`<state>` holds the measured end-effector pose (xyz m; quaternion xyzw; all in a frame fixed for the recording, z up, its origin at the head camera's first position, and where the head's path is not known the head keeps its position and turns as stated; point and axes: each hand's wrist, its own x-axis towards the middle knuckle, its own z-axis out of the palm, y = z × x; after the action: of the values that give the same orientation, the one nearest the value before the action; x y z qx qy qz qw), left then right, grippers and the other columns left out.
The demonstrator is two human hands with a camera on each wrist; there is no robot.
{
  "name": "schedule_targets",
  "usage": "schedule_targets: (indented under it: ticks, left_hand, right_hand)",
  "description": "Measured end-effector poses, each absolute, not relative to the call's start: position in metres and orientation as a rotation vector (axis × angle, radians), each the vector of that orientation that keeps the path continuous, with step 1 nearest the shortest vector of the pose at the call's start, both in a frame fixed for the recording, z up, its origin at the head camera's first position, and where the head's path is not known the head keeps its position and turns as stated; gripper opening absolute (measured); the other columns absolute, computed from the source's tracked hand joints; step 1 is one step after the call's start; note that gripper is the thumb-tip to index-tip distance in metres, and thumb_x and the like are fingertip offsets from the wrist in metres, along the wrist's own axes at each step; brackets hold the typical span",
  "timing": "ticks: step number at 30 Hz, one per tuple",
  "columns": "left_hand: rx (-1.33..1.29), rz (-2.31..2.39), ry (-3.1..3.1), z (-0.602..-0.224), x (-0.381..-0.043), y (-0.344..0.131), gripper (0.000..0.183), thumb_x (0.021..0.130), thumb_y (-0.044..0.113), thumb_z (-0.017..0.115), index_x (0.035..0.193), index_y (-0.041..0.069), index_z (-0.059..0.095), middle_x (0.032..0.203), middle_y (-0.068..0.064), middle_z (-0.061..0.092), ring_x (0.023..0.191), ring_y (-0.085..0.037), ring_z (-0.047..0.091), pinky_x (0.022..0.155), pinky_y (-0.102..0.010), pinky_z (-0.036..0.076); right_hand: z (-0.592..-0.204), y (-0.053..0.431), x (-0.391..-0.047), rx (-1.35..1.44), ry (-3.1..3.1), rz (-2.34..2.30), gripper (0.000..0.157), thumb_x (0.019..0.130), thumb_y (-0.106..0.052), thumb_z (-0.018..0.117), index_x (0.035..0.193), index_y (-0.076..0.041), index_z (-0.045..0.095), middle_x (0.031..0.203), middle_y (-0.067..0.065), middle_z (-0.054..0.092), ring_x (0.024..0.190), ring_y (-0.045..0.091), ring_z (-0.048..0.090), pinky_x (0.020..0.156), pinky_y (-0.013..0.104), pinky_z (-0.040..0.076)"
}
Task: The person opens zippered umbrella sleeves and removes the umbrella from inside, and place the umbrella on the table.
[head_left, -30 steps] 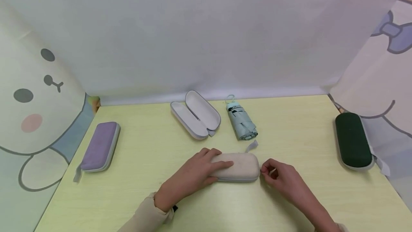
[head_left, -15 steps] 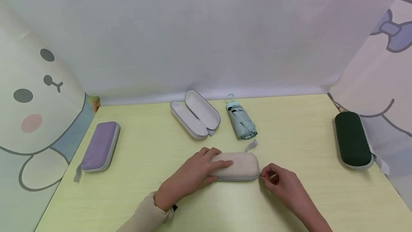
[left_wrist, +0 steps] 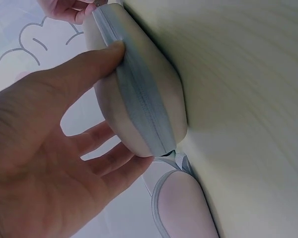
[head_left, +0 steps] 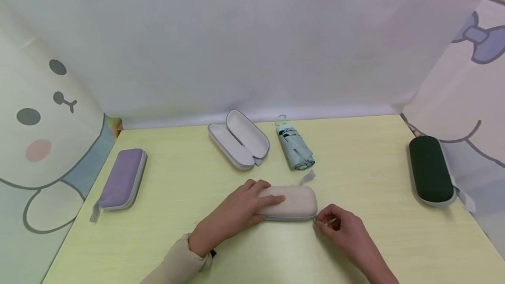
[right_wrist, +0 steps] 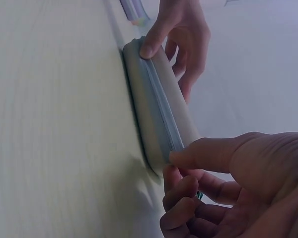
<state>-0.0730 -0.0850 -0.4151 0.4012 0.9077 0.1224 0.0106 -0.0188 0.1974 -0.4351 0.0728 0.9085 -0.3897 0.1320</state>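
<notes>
A beige zippered glasses case [head_left: 296, 202] lies lengthwise on the table, with a grey-blue zip band [left_wrist: 139, 91] around its side. My left hand [head_left: 240, 209] grips its left end, the thumb on the zip band and the other fingers over the top and far side. At the case's near right corner, my right hand [head_left: 341, 227] pinches the zipper pull between thumb and index finger, which hide most of it. The zip looks closed along the near side in the right wrist view. A grey fabric tab [head_left: 307, 177] sticks out behind the case.
Behind the case are an opened pale glasses case [head_left: 252, 137] and a folded light-blue umbrella [head_left: 296, 148]. A purple case [head_left: 122, 179] lies at the left edge of the table [head_left: 177, 161], a dark green case [head_left: 431, 170] at the right edge. Printed curtains hang around it.
My right hand has moved slightly down and left, from the case's right end to its near right corner. The left hand keeps its grip, and the case stays put.
</notes>
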Motion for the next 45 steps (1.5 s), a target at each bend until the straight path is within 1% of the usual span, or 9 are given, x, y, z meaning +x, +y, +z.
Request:
schedule_targets:
  ticks: [13,25,30,40,45]
  left_hand:
    - [1.249,0.374,2.842,-0.418,-0.075,-0.083,0.062,0.087,0.028,0.075,0.141,0.043,0.049,0.138,-0.001,0.052,0.117,-0.021,0.052,0.096,-0.036,0.05]
    - [1.235,0.369,2.848,-0.42,-0.075,-0.083,0.062,0.087,0.027,0.075,0.141,0.044,0.049,0.137,0.0,0.052,0.115,-0.02,0.052,0.096,-0.035,0.049]
    - [1.24,0.389,2.857,-0.421,-0.074,-0.084,0.061,0.086,0.027,0.076,0.139,0.043,0.051,0.136,-0.001,0.053,0.113,-0.02,0.052,0.095,-0.035,0.049]
    - [1.216,0.416,2.838,-0.419,-0.072,-0.084,0.059,0.088,0.028,0.074,0.14,0.044,0.05,0.137,0.0,0.052,0.115,-0.02,0.051,0.095,-0.036,0.049]
    - [1.212,0.408,2.838,-0.418,-0.072,-0.084,0.059,0.088,0.029,0.073,0.14,0.044,0.05,0.137,0.0,0.052,0.116,-0.02,0.051,0.096,-0.036,0.049]
  right_hand:
    - [-0.434,0.191,-0.015,0.309,2.596,-1.189,0.009,0.083,-0.015,0.077,0.087,-0.019,0.07,0.082,-0.004,0.068,0.068,0.007,0.055,0.061,0.019,0.044]
    - [-0.438,0.183,-0.01,0.393,2.536,-1.319,0.011,0.081,-0.015,0.08,0.088,-0.016,0.072,0.081,-0.002,0.069,0.062,0.007,0.052,0.056,0.02,0.042]
    - [-0.44,0.18,-0.008,0.395,2.508,-1.386,0.01,0.08,-0.014,0.08,0.088,-0.015,0.073,0.084,-0.001,0.071,0.061,0.007,0.053,0.057,0.02,0.043]
    - [-0.445,0.173,-0.005,0.389,2.465,-1.466,0.011,0.079,-0.016,0.082,0.086,-0.014,0.074,0.082,-0.001,0.072,0.059,0.006,0.054,0.057,0.02,0.044]
    - [-0.445,0.171,-0.005,0.403,2.453,-1.476,0.011,0.079,-0.017,0.082,0.086,-0.014,0.074,0.083,-0.001,0.073,0.059,0.006,0.053,0.057,0.02,0.043]
